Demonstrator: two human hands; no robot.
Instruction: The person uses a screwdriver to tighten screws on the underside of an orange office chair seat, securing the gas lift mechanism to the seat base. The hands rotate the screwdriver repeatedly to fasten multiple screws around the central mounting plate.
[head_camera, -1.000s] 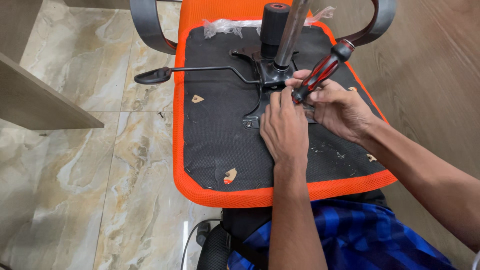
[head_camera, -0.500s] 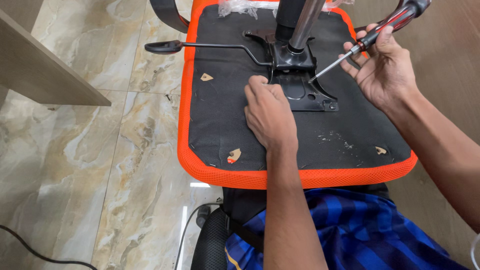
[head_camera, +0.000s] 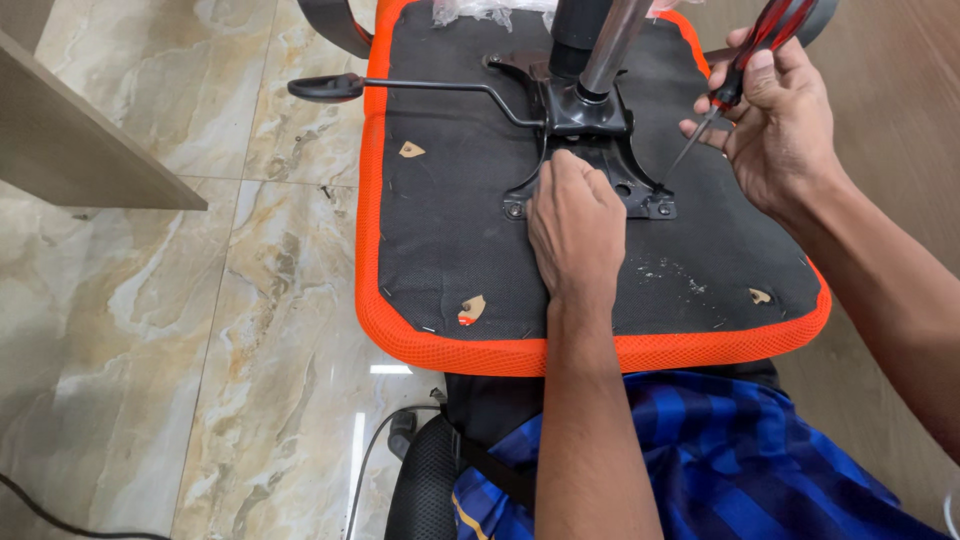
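An upturned office chair seat (head_camera: 450, 240), black underneath with an orange mesh edge, lies across my lap. A black metal mounting plate (head_camera: 640, 195) with a steel gas cylinder (head_camera: 610, 45) is fixed at its middle. My left hand (head_camera: 575, 225) rests palm down on the plate, fingers on the metal. My right hand (head_camera: 775, 125) holds a red and black screwdriver (head_camera: 735, 70), its tip pointing down near the plate's right corner.
A black adjustment lever (head_camera: 400, 88) sticks out left from the plate. Marble floor tiles (head_camera: 180, 330) lie to the left, with a wooden panel (head_camera: 80, 140) at upper left. A wooden surface (head_camera: 890, 120) is at right. Clear plastic wrap (head_camera: 470, 10) sits by the seat's far edge.
My left hand has moved right onto the mounting plate. My right hand has tilted the screwdriver more upright and brought its tip toward the plate's right corner.
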